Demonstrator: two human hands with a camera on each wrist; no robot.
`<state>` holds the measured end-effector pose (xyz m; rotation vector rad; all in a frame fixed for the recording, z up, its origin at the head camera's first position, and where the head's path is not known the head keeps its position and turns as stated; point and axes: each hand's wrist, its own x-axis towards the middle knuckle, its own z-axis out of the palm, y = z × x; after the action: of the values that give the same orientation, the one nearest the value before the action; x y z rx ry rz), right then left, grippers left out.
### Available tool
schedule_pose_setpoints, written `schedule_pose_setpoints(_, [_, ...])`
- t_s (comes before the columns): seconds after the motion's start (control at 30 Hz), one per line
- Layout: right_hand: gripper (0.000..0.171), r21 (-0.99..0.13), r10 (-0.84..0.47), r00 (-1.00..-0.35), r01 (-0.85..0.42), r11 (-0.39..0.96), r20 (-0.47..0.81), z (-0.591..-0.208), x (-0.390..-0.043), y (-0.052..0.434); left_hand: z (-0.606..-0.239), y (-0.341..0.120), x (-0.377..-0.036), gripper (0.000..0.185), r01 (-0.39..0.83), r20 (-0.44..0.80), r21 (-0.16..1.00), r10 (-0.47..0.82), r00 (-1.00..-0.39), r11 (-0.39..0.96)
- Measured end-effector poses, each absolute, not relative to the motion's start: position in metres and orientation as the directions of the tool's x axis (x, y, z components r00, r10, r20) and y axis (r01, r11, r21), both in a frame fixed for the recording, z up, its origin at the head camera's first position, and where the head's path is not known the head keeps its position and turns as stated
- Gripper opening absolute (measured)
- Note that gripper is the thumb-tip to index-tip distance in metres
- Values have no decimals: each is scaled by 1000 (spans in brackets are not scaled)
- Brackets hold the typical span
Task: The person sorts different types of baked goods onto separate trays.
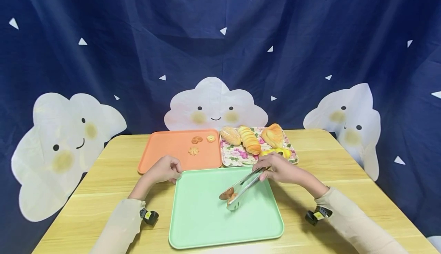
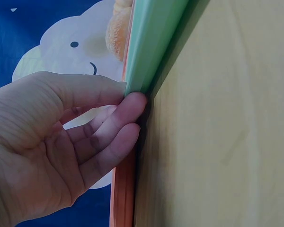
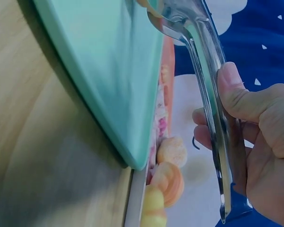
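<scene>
The right hand (image 3: 255,142) grips a pair of metal tongs (image 3: 206,85), thumb pressed on one arm and fingers curled behind the other, with the tong tips reaching over the green tray (image 3: 109,71). The tray lies on the wooden table (image 3: 38,156). Past its edge sit bread rolls (image 3: 170,175) on a flowered tray (image 3: 158,118), against a blue backdrop (image 3: 265,42).

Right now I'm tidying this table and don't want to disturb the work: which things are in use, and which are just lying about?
In use:
- metal tongs, gripped by the right hand, pinching a small cookie
- green tray, its corner touched by the left hand

Lying about:
- orange tray with three cookies
- floral tray of bread
</scene>
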<state>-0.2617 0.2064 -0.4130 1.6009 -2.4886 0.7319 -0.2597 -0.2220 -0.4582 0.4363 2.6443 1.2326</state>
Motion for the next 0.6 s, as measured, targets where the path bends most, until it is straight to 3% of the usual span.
schedule_pose_setpoints(0.17, [32,-329,-839,-414,-895,302,354,-411,-266,205,-458,-221,-259,10,166,-59,777,332,-942,607])
schedule_pose_setpoints(0.6, [37,-210,-829,-479,-876,433,289,-415,-260,195,-457,-221,-260,11,166,-58,772,329,-943,613])
